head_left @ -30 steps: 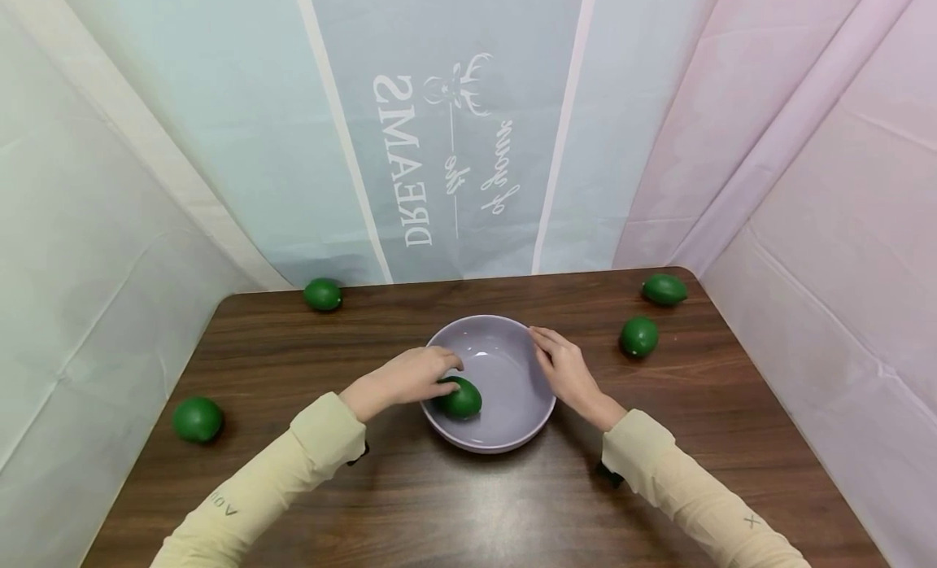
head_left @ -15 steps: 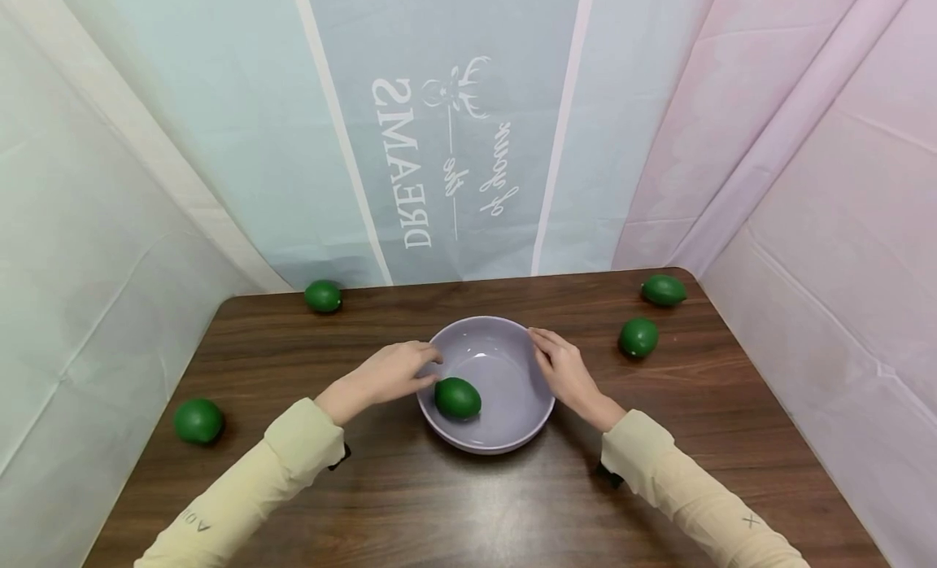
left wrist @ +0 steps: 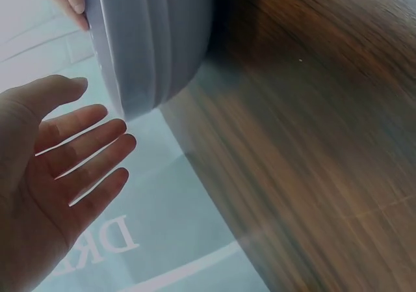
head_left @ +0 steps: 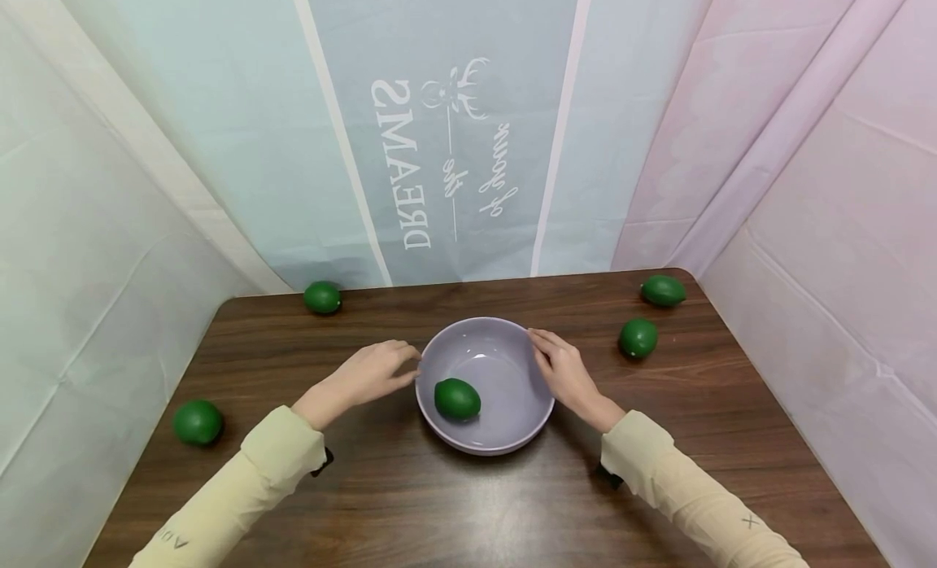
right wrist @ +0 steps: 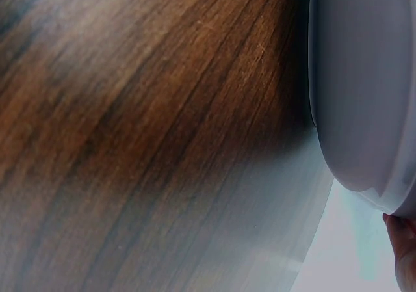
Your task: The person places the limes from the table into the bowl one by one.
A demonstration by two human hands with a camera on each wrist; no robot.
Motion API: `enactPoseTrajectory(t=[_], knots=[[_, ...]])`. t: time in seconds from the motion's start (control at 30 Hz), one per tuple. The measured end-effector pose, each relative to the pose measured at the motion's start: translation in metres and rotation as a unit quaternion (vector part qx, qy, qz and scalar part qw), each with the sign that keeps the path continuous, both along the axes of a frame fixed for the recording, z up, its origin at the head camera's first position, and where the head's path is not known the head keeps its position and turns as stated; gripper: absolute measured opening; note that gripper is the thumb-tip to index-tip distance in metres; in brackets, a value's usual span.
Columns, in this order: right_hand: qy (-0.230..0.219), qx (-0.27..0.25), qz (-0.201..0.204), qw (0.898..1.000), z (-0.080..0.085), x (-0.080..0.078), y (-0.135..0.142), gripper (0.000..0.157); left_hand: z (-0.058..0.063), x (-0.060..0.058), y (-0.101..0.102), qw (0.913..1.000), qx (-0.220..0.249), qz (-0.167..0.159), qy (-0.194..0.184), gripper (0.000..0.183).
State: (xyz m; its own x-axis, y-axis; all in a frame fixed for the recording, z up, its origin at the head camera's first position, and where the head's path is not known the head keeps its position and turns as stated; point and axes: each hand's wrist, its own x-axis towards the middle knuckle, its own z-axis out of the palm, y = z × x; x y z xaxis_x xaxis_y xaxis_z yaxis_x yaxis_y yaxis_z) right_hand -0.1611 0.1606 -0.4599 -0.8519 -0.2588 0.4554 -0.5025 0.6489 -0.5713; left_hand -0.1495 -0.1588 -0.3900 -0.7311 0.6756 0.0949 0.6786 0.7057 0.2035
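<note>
A lavender bowl (head_left: pixel 512 389) stands mid-table with one green lime (head_left: pixel 457 399) lying on the left side of its floor. At its left rim is my left hand (head_left: pixel 368 373), palm toward the bowl. Its fingers are spread and hold nothing, as the left wrist view shows the bare palm (left wrist: pixel 62 155). Across from it, my right hand (head_left: pixel 571 377) holds the bowl's right rim, fingertips and thumb at the edge. In the right wrist view only part of this hand (right wrist: pixel 403 250) shows, touching below the bowl's rim (right wrist: pixel 406 181).
Another lime (head_left: pixel 198 422) lies at the table's left edge, and one more lime (head_left: pixel 322 297) at the back left. Two limes sit at the right, a nearer lime (head_left: pixel 638 338) and a farther lime (head_left: pixel 663 290). A printed curtain (head_left: pixel 468 185) hangs behind the brown table (head_left: pixel 454 511).
My left hand has let go of the lime inside the bowl and drawn back leftward past the rim. The right hand stays at the bowl's right rim.
</note>
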Motion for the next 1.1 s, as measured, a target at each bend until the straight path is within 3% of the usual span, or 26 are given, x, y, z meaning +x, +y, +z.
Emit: enactPoseTrajectory(t=[0.4,1.1], knots=[[-0.007,0.003,-0.001,1.0,0.001,0.001,0.0,0.029,-0.003,0.0,-0.015,0.999,-0.005,0.038,-0.023,0.024],[0.01,0.003,-0.003,1.0,0.001,0.001,-0.001,0.03,-0.001,0.002,-0.039,0.9961,0.014,0.084,-0.022,0.024]])
